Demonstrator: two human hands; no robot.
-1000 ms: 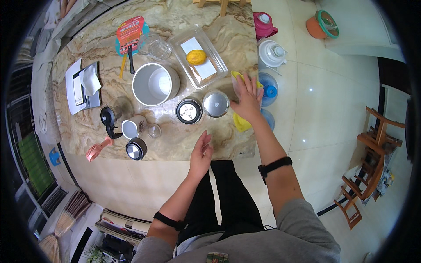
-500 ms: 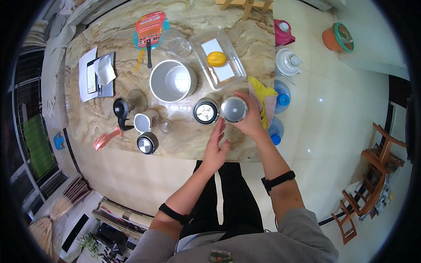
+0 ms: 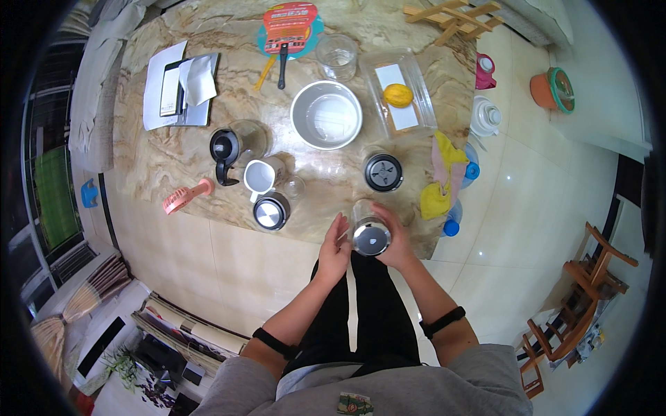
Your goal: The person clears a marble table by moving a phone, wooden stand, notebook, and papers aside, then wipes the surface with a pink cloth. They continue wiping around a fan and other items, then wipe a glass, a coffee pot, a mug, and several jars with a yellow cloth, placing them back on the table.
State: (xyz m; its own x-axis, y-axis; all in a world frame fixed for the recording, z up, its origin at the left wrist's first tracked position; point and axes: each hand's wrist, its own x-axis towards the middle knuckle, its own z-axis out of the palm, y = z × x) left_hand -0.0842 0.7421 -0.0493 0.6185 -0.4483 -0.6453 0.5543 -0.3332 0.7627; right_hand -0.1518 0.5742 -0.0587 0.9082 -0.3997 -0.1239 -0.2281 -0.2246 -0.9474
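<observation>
My right hand (image 3: 395, 239) is wrapped round a clear glass jar with a silver lid (image 3: 372, 237), held at the table's near edge with the lid facing me. Just left of the jar is my left hand (image 3: 336, 251), its fingers stretched out and slightly apart. Whether it touches the glass I cannot tell. Beyond the jar a black-lidded cup (image 3: 383, 172) stands on the marble-patterned table. A second cup with a black and silver lid (image 3: 270, 211) is further left, next to a white mug (image 3: 262, 177) and a small clear glass (image 3: 294, 186).
A white pot (image 3: 326, 143) stands mid-table. Behind it are a glass bowl (image 3: 337, 58) and a clear tray (image 3: 423, 111) holding a yellow fruit (image 3: 397, 96). A black-lidded glass pitcher (image 3: 225, 147), pink handheld fan (image 3: 187, 196) and papers (image 3: 156, 76) are left. A yellow cloth (image 3: 436, 201) hangs at the right edge.
My right hand has brought the jar toward me from beside the black-lidded cup, tilting its lid my way. My left hand stays alongside. The view has shifted, so the table's things appear further right.
</observation>
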